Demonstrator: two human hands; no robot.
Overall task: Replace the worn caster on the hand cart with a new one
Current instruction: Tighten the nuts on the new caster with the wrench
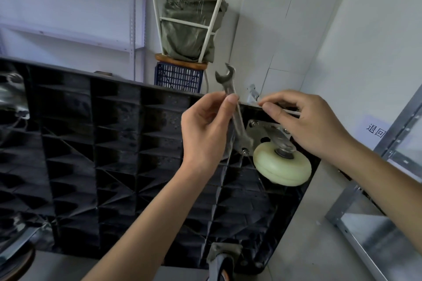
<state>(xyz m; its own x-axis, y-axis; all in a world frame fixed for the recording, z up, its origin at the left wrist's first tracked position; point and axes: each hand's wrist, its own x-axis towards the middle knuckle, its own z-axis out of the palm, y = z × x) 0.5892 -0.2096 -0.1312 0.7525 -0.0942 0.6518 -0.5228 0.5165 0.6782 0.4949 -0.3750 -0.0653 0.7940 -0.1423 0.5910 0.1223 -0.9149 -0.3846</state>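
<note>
Storage room or small workshop, seen from the wearer's head.

Slotted-angle metal shelving [134, 18] stood against the white wall, far above and left of the left hand [205, 128]. Just beyond that hand, an upturned stool [185, 20] stuffed with grey-green cloth and cardboard boxes rested on a blue plastic crate [178, 77]. A galvanised steel rack [374, 223] stood below and right of the right hand [312, 123], and the upturned black cart deck [91, 143] lay under both hands on a pale floor.
</note>
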